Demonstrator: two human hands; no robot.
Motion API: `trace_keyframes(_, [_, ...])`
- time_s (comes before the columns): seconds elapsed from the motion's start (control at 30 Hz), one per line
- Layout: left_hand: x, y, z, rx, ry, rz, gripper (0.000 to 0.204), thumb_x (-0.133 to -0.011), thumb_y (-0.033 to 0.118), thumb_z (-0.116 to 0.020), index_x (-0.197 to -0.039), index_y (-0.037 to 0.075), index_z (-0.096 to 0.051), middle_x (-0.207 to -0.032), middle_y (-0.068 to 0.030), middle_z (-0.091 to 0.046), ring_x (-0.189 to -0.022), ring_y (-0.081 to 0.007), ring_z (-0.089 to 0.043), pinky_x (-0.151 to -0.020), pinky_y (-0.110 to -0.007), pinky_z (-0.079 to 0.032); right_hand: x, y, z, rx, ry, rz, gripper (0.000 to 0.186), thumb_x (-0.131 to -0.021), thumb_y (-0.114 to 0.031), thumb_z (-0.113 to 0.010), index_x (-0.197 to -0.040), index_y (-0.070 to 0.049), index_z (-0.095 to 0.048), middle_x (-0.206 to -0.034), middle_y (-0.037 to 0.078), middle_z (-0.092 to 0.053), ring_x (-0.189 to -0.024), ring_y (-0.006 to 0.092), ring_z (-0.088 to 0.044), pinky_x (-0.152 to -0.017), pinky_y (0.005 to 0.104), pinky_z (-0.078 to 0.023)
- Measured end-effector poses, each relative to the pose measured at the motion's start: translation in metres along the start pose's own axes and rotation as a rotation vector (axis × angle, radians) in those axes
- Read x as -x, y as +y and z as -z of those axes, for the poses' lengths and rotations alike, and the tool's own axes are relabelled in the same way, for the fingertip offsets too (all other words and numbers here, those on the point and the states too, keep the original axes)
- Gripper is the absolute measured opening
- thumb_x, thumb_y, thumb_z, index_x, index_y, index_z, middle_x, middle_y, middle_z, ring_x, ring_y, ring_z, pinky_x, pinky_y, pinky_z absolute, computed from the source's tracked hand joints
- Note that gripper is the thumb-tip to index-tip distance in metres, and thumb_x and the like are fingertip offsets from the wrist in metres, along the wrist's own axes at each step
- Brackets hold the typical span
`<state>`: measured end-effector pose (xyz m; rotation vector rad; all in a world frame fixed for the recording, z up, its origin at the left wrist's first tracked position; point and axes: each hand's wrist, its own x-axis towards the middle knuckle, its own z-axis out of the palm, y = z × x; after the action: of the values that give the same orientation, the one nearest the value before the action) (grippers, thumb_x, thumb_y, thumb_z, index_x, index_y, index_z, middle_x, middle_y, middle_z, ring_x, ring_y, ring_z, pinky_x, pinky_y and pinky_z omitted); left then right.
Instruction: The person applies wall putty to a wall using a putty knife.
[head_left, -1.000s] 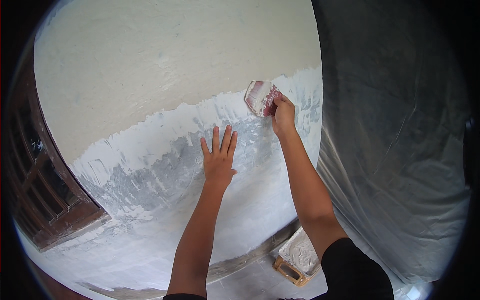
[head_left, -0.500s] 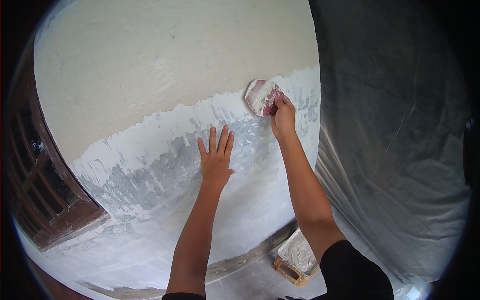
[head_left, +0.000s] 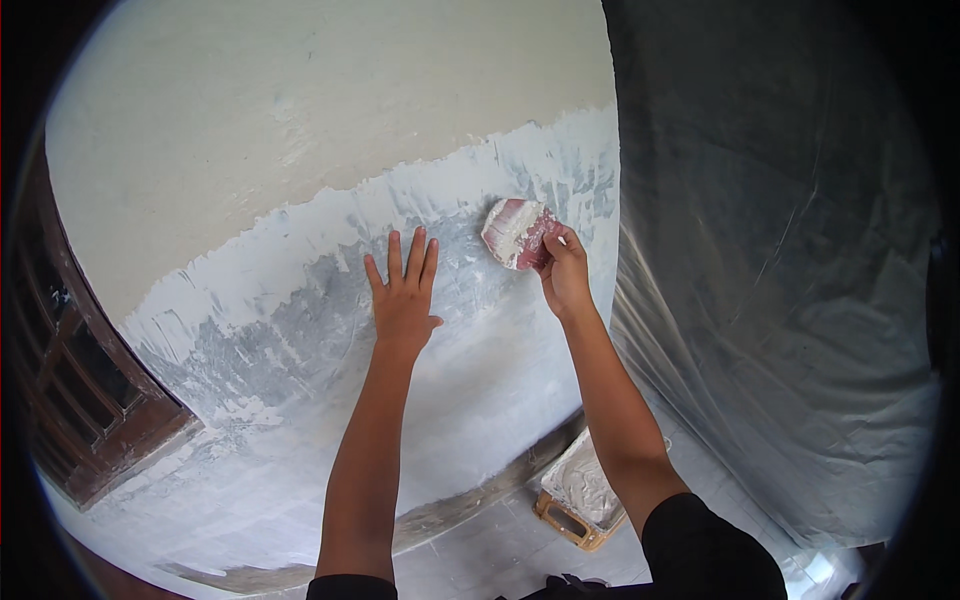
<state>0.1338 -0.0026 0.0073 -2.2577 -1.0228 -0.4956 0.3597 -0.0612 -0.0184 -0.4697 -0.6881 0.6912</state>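
My left hand [head_left: 402, 305] is spread open on the wall, its fingertips on the grey, patchy coat [head_left: 345, 285] below a band of fresh white compound. My right hand [head_left: 563, 270] grips a flat reddish scraper [head_left: 515, 232] coated with white compound, held at the wall up and to the right of my left hand, where the white band meets the grey. Above the jagged band the wall [head_left: 300, 90] is smooth cream; lower down it is whitish.
A yellowish tray [head_left: 565, 515] of white compound sits on the tiled floor [head_left: 450, 555] below, partly behind my right arm. A brown wooden framed window or door [head_left: 120, 420] is at the left. Wrinkled plastic sheeting [head_left: 770, 300] hangs along the right.
My right hand and the scraper have moved down the wall, from the white band's upper edge to its lower part. My left hand stays spread. The whole view has shifted slightly.
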Motion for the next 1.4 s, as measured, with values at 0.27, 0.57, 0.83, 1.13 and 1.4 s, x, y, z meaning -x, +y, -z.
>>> trace_keyframes(0.27, [0.027, 0.059, -0.020, -0.007, 0.101, -0.020, 0.101, -0.074, 0.023, -0.077, -0.153, 0.011, -0.017, -0.161, -0.0061, -0.011, -0.148, -0.0339, -0.008, -0.115, -0.061, -0.011, 0.062, -0.016, 0.083, 0.180, 0.055, -0.097, 0.020, -0.100, -0.008, -0.044, -0.115, -0.001, -0.054, -0.105, 0.008, -0.065, -0.090, 0.0151, -0.065, -0.079, 0.0319, -0.054])
trace_keyframes(0.57, [0.145, 0.187, -0.098, 0.594, -0.347, -0.274, 0.085, -0.075, 0.017, -0.074, -0.148, 0.009, -0.031, -0.159, -0.0088, -0.015, -0.145, -0.0339, -0.019, -0.113, -0.056, -0.024, 0.161, -0.006, 0.204, 0.298, 0.261, -0.306, 0.021, -0.099, -0.009, -0.046, -0.114, 0.001, -0.058, -0.098, 0.008, -0.067, -0.082, 0.0153, -0.066, -0.074, 0.0315, -0.055])
trace_keyframes(0.83, [0.263, 0.273, -0.158, 0.889, -0.675, -0.370, 0.059, -0.079, 0.017, -0.069, -0.133, 0.007, -0.048, -0.131, -0.0141, -0.053, -0.118, -0.0313, -0.054, -0.096, -0.046, -0.044, 0.272, 0.012, 0.303, 0.457, 0.509, -0.477, 0.020, -0.099, -0.008, -0.048, -0.113, 0.000, -0.059, -0.095, 0.008, -0.067, -0.081, 0.0155, -0.065, -0.072, 0.0318, -0.055])
trace_keyframes(1.13, [0.371, 0.320, -0.168, 0.866, -0.955, -0.475, 0.046, -0.083, 0.024, -0.066, -0.123, 0.006, -0.054, -0.109, -0.0123, -0.065, -0.098, -0.0297, -0.063, -0.083, -0.045, -0.049, 0.427, 0.033, 0.405, 0.480, 0.974, -0.770, 0.024, -0.094, -0.005, -0.049, -0.116, 0.002, -0.058, -0.094, 0.009, -0.065, -0.070, 0.0180, -0.066, -0.060, 0.0303, -0.055])
trace_keyframes(1.4, [0.405, 0.338, -0.169, 0.922, -1.037, -0.485, 0.042, -0.082, 0.023, -0.067, -0.119, 0.006, -0.056, -0.103, -0.0115, -0.066, -0.093, -0.0305, -0.064, -0.078, -0.045, -0.051, 0.491, 0.079, 0.460, 0.471, 1.175, -0.801, 0.027, -0.096, -0.010, -0.048, -0.122, -0.004, -0.055, -0.103, 0.007, -0.065, -0.086, 0.0198, -0.065, -0.071, 0.0353, -0.053])
